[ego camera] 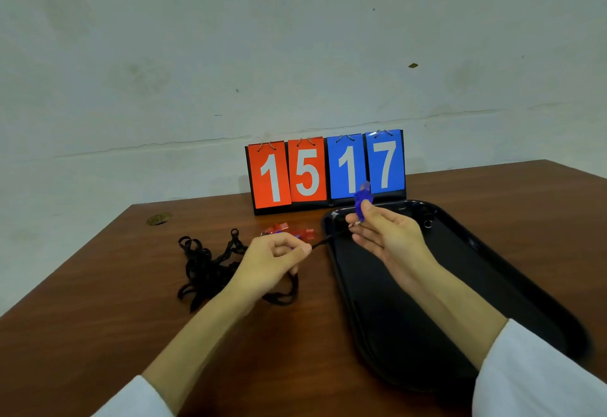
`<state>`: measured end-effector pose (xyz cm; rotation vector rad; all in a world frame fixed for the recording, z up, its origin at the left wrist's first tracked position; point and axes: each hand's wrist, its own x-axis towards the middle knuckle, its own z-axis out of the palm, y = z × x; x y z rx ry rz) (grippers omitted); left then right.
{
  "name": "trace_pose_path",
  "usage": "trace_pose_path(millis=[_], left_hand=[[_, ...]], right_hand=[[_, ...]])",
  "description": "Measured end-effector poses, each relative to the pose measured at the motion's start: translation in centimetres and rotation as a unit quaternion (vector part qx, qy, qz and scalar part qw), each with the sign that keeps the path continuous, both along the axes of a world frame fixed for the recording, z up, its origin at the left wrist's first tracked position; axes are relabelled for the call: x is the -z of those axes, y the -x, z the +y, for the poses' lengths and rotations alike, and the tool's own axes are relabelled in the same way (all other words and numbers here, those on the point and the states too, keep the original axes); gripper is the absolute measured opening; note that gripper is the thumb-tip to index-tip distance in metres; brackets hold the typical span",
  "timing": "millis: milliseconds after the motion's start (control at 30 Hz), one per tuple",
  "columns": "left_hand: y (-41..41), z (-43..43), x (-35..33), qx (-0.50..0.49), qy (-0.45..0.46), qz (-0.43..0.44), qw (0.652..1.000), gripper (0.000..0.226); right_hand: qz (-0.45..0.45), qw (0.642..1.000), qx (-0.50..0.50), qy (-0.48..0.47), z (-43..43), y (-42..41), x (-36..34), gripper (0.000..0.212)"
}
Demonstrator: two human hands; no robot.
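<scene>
White sleeves point(542, 374) framed the near edge of the brown table point(131, 301), with both forearms reaching away from it. The left hand point(274, 260) hovered over the middle of the table, its fingers curled and its thumb and forefinger pinching a black cord point(328, 239). The slack of that cord looped down under the wrist onto the wood. The other end ran right, to the right hand point(384, 236), which was held above the far left corner of the black tray point(410, 301). That hand pinched a blue whistle point(361, 198) upright between thumb and fingertips, clear of the tray, with the remaining fingers spread loosely. The hands were a short way apart, joined only by the taut cord.

Just left of the left hand lay a tangled heap of black cords point(203, 265). Beyond the knuckles, red whistles point(289, 231) lay on the wood beside the tray's far left corner. A small metal ring point(427, 223) lay in the tray near its far rim. A brass-coloured disc point(158, 218) sat near the table's far left corner. A flip scoreboard point(325, 170) reading 15 and 17 stood at the far edge.
</scene>
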<state>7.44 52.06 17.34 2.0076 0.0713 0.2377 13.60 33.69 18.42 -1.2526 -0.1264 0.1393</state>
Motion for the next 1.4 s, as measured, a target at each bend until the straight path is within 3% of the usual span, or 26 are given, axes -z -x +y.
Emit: trace_pose_path(millis=[100, 167, 267, 367, 567, 833, 933, 1033, 1100, 1167, 1267, 1400], left_hand=[[-0.3, 1.0, 0.5, -0.022, -0.114, -0.045, 0.992, 0.007], [-0.2, 1.1, 0.5, -0.035, -0.160, -0.055, 0.985, 0.006], [0.2, 0.9, 0.1, -0.028, -0.205, -0.113, 0.972, 0.009], [0.4, 0.7, -0.4, -0.005, -0.238, -0.168, 0.957, 0.012], [0.0, 0.9, 0.0, -0.005, -0.198, -0.172, 0.965, 0.014], [-0.3, 1.5, 0.1, -0.014, -0.105, -0.140, 0.984, 0.019], [-0.2, 0.9, 0.4, -0.011, -0.120, -0.120, 0.985, 0.031], [0.2, -0.1, 1.0, 0.028, -0.157, -0.110, 0.981, 0.021], [0.3, -0.7, 1.4, 0.054, -0.189, -0.115, 0.974, 0.022], [0.5, -1.1, 1.6, 0.064, -0.208, -0.117, 0.969, 0.022], [0.6, -1.2, 1.9, 0.059, -0.286, -0.132, 0.947, 0.020], [0.5, -0.7, 2.2, 0.032, -0.398, -0.190, 0.897, 0.025]], right_hand=[[-0.004, 0.999, -0.004, 0.041, 0.0, -0.3, 0.6, 0.028], [-0.055, 0.987, -0.023, 0.148, 0.4, -0.2, 1.0, 0.033], [-0.155, 0.919, -0.035, 0.361, 1.1, 0.0, 1.6, 0.035], [-0.215, 0.855, -0.036, 0.470, 1.4, 0.5, 1.9, 0.034], [-0.268, 0.823, -0.133, 0.483, 1.5, 1.2, 1.3, 0.028], [-0.215, 0.906, -0.190, 0.311, 1.5, 1.9, -0.1, 0.022], [-0.158, 0.945, -0.195, 0.213, 1.4, 1.8, -0.2, 0.022], [-0.089, 0.972, -0.192, 0.100, 1.3, 1.9, -0.2, 0.025], [-0.070, 0.982, -0.156, 0.075, 1.2, 1.7, -0.2, 0.029], [-0.107, 0.981, -0.075, 0.144, 1.2, 1.4, 0.1, 0.027], [-0.204, 0.931, 0.029, 0.301, 1.3, 1.1, 0.7, 0.022], [-0.293, 0.862, 0.030, 0.413, 1.3, 1.1, 1.6, 0.023]])
